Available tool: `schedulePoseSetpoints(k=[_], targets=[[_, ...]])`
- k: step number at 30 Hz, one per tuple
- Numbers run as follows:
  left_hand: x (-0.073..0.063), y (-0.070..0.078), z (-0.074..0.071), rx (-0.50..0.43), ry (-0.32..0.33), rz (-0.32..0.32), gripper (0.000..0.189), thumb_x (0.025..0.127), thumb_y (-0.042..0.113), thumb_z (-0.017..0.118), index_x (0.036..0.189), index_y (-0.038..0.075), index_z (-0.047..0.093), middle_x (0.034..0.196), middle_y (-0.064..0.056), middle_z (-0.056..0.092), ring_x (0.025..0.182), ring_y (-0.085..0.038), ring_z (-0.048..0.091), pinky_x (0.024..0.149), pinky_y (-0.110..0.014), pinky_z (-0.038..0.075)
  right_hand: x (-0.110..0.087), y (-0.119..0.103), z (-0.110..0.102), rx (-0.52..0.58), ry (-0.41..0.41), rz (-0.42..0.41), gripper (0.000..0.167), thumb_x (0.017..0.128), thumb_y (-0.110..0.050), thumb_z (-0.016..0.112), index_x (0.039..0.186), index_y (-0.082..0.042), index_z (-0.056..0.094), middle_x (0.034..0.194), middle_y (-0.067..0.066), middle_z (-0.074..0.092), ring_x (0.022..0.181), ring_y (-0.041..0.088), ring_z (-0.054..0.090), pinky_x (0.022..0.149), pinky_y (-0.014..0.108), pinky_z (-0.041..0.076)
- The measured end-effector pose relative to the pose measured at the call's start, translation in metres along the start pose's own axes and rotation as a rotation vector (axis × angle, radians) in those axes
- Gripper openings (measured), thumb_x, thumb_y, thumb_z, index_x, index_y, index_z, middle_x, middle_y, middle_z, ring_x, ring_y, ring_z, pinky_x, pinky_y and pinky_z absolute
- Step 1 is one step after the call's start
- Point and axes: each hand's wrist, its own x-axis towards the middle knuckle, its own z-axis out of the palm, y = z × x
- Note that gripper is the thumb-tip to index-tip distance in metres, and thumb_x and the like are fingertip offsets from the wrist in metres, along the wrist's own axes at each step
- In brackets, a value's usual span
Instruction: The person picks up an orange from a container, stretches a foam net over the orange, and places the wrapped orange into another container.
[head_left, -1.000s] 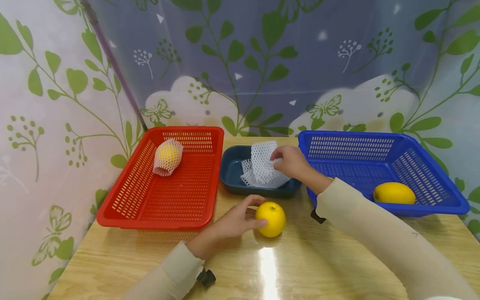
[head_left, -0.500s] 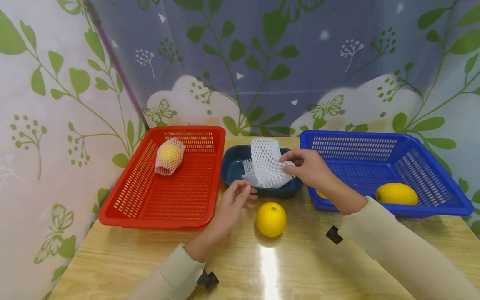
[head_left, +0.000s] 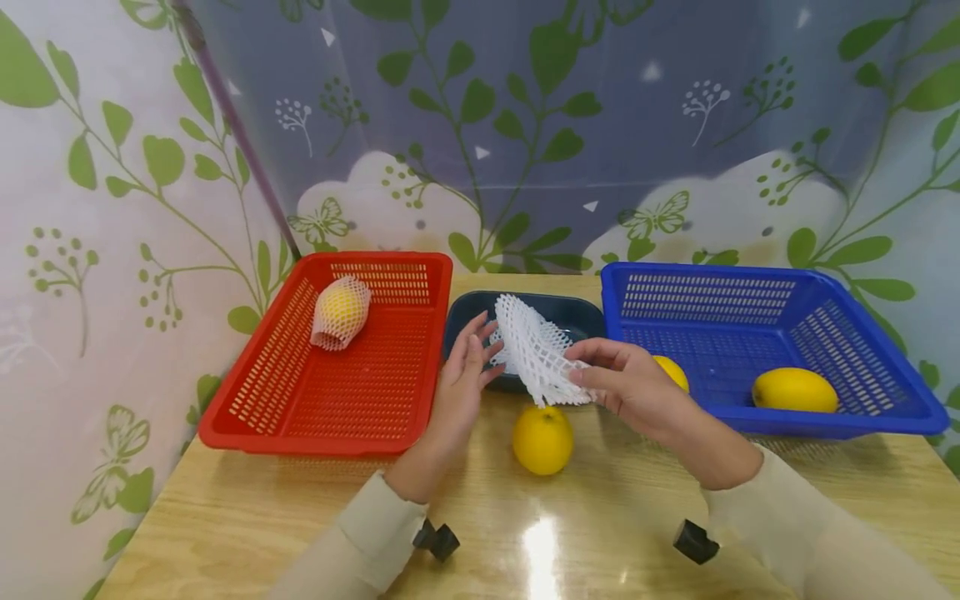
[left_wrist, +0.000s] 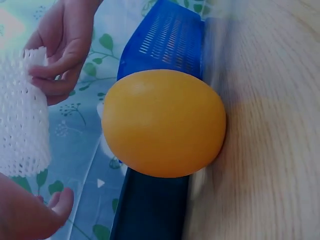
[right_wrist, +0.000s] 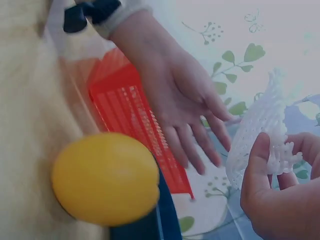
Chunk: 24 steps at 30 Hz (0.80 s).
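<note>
A white foam fruit net point(head_left: 534, 354) is pinched at its near right end between the thumb and fingers of my right hand point(head_left: 637, 387). It hangs in the air over the front of the dark teal tray point(head_left: 577, 310). My left hand point(head_left: 459, 375), fingers spread, is at the net's left side; the left wrist view shows a gap between that hand and the net point(left_wrist: 22, 115). Below the net a round yellow fruit point(head_left: 543, 442) stands on the table with neither hand on it. In the right wrist view the fruit point(right_wrist: 106, 178) appears large at lower left.
On the left, a red basket point(head_left: 326, 446) holds a yellow fruit in a foam net point(head_left: 341, 312). At the right stands a blue basket point(head_left: 840, 423) with an oblong yellow fruit point(head_left: 795, 390) and another yellow fruit point(head_left: 672, 372) partly covered by the right hand. More netting lies in the tray.
My right hand has lifted a foam net out of the tray and drawn it nearer. My left hand has let go of the round yellow fruit and risen beside the net.
</note>
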Motion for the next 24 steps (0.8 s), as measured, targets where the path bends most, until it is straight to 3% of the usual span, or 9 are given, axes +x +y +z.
schedulePoseSetpoints(k=[4, 7, 11, 15, 18, 22, 24], targets=[[0.001, 0.002, 0.000, -0.016, -0.023, 0.005, 0.044, 0.106, 0.029, 0.036, 0.145, 0.008, 0.039, 0.143, -0.011, 0.046, 0.127, -0.029, 0.048, 0.104, -0.046, 0.042, -0.002, 0.008, 0.004, 0.054, -0.023, 0.005, 0.016, 0.092, -0.001, 0.063, 0.094, -0.015, 0.068, 0.091, -0.002, 0.061, 0.074, 0.009, 0.056, 0.064, 0.014, 0.049], [0.000, 0.002, 0.001, -0.072, 0.002, 0.001, 0.038, 0.105, 0.023, 0.042, 0.136, 0.003, 0.045, 0.134, -0.013, 0.052, 0.120, -0.025, 0.053, 0.103, -0.047, 0.043, -0.001, 0.013, 0.005, 0.072, -0.044, -0.010, 0.015, 0.092, 0.000, 0.063, 0.094, -0.014, 0.068, 0.092, -0.001, 0.062, 0.077, 0.010, 0.059, 0.069, 0.016, 0.052], [-0.001, 0.002, 0.001, -0.121, 0.044, -0.007, 0.028, 0.103, 0.016, 0.047, 0.126, 0.000, 0.047, 0.122, -0.013, 0.056, 0.106, -0.019, 0.057, 0.101, -0.046, 0.044, 0.000, 0.017, 0.006, 0.061, -0.049, -0.024, 0.016, 0.090, 0.001, 0.063, 0.094, -0.015, 0.067, 0.090, -0.002, 0.061, 0.072, 0.009, 0.055, 0.062, 0.013, 0.048], [-0.001, 0.003, 0.001, -0.132, 0.067, -0.004, 0.025, 0.102, 0.012, 0.048, 0.123, -0.002, 0.048, 0.118, -0.014, 0.057, 0.101, -0.018, 0.058, 0.097, -0.043, 0.048, 0.002, 0.020, 0.005, 0.009, -0.038, -0.042, 0.018, 0.090, 0.002, 0.062, 0.097, -0.014, 0.065, 0.093, -0.001, 0.059, 0.075, 0.010, 0.054, 0.063, 0.013, 0.049], [-0.002, 0.005, 0.001, -0.136, 0.072, -0.012, 0.026, 0.102, 0.013, 0.049, 0.123, -0.002, 0.048, 0.120, -0.015, 0.057, 0.103, -0.019, 0.058, 0.095, -0.039, 0.049, 0.003, 0.018, 0.002, -0.169, -0.031, -0.081, 0.015, 0.094, -0.001, 0.058, 0.107, -0.007, 0.061, 0.100, 0.003, 0.060, 0.085, 0.014, 0.057, 0.071, 0.019, 0.053], [-0.003, 0.009, -0.001, -0.161, 0.079, -0.064, 0.025, 0.101, 0.018, 0.050, 0.121, 0.002, 0.050, 0.116, -0.010, 0.058, 0.101, -0.018, 0.058, 0.090, -0.031, 0.053, 0.002, 0.008, -0.004, -0.521, 0.024, -0.171, 0.023, 0.102, -0.015, 0.049, 0.117, 0.001, 0.055, 0.106, 0.012, 0.060, 0.082, 0.018, 0.061, 0.068, 0.027, 0.056], [-0.004, 0.010, -0.002, -0.207, 0.075, -0.097, 0.021, 0.102, 0.018, 0.050, 0.118, 0.004, 0.051, 0.109, -0.007, 0.058, 0.093, -0.015, 0.058, 0.081, -0.025, 0.055, 0.004, 0.002, -0.006, -0.615, 0.060, -0.214, 0.031, 0.105, -0.022, 0.044, 0.120, 0.003, 0.055, 0.108, 0.017, 0.060, 0.080, 0.019, 0.061, 0.066, 0.030, 0.056]])
